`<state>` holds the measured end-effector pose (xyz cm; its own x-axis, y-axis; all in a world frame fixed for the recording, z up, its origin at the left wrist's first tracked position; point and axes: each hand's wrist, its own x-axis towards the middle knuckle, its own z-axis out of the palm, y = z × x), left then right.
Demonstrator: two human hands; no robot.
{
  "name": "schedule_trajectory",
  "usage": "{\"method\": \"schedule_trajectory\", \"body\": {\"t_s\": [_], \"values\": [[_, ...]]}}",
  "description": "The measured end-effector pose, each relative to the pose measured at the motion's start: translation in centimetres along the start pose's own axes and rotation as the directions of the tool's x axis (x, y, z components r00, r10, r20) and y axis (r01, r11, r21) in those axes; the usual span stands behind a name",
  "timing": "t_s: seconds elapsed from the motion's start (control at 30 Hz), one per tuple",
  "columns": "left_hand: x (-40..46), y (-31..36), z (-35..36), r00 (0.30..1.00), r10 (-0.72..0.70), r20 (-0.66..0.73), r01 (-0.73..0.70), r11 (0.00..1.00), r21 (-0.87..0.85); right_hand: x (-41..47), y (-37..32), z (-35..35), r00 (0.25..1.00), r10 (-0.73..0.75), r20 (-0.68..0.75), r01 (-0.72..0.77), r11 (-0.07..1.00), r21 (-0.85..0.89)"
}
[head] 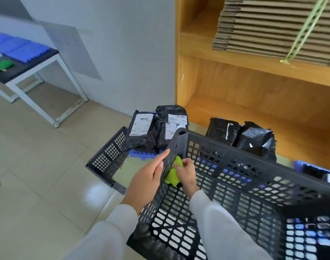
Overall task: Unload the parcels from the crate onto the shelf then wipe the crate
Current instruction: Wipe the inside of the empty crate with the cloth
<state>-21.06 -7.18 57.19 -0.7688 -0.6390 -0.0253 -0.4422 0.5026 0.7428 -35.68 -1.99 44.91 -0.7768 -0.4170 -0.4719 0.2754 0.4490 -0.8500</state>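
The black crate [226,184] is gripped at its side wall by the left hand [147,182]. A green cloth [173,173] is clenched in the right hand [186,175] against that wall's inner face. Black parcels [141,132] are seen beyond the crate.

wooden shelf [254,117] bottom board: black parcels [254,141]; upper: cardboard stack [273,27].
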Motion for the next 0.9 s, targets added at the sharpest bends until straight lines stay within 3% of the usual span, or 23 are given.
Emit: {"method": "schedule_trajectory", "body": {"t_s": [0.3,0.5,0.9], "values": [[-0.3,0.4,-0.1,1.0,-0.02,0.018,0.02,1.0,0.005,-6.8,-5.3,-1.8,0.963,-0.269,0.008,0.269,0.962,0.053],[-0.4,0.4,-0.1,1.0,-0.013,0.014,0.013,1.0,0.019,-8.2,-5.0,-1.8,0.939,-0.342,0.02,0.343,0.939,-0.004],[0.0,-0.3,0.2,0.998,0.013,-0.057,-0.006,0.992,0.127,-3.5,1.8,0.3,0.991,-0.082,0.107,0.112,0.941,-0.319]]}}
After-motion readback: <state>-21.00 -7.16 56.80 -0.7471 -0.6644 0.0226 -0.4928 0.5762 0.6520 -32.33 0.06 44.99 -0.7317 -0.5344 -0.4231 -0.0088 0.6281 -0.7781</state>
